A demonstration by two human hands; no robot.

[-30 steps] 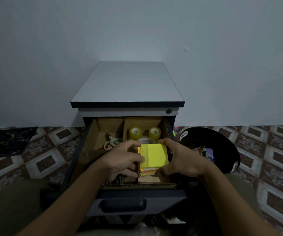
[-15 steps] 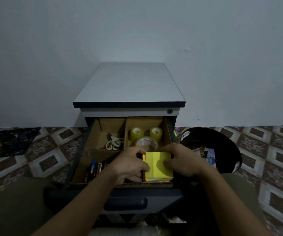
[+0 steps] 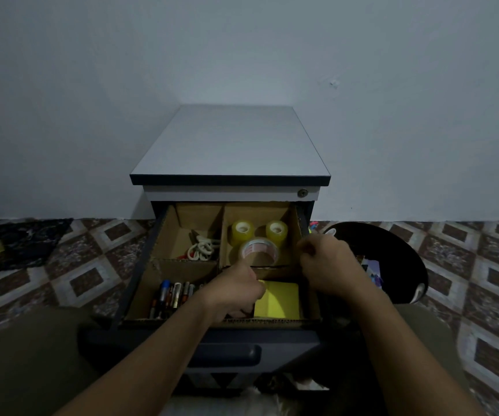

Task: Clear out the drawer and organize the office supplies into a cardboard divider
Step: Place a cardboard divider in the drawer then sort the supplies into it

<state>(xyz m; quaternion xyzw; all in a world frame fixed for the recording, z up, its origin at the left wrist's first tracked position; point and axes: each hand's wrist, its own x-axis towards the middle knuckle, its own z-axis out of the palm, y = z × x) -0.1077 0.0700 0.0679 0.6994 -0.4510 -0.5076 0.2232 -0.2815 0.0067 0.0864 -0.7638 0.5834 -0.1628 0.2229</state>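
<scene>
Left hand (image 3: 236, 291) is curled loosely over the near-right compartment, fingers folded in, nothing visibly pinched; whether its underside touches the yellow sticky notes (image 3: 279, 298) can't be told from here. Right hand (image 3: 327, 265) hovers just above the drawer's right edge, fingers bunched together into a loose fist, and it looks empty too. So both hands are closed on nothing that shows.

The sticky notes lie flat in that near-right cell of the cardboard divider (image 3: 164, 235), squarish, so no real long axis, sitting directly below and between the two hands. The left hand is nearer, overlapping the pad's left edge; the right is up and off to the right.

Outward: pens and markers (image 3: 171, 297) in the near-left cell, long axes running front to back. White-handled scissors (image 3: 201, 250) in the far-left cell. Far right holds two yellowish tape rolls (image 3: 258, 231) standing on edge, with a larger clear tape roll (image 3: 258, 250) leaning in front. It has red print on its core, too small to read. No other readable writing anywhere.

The drawer (image 3: 227, 340) looks sorted; my read is the task's nearly done, with a black bin (image 3: 398, 259) off right
</scene>
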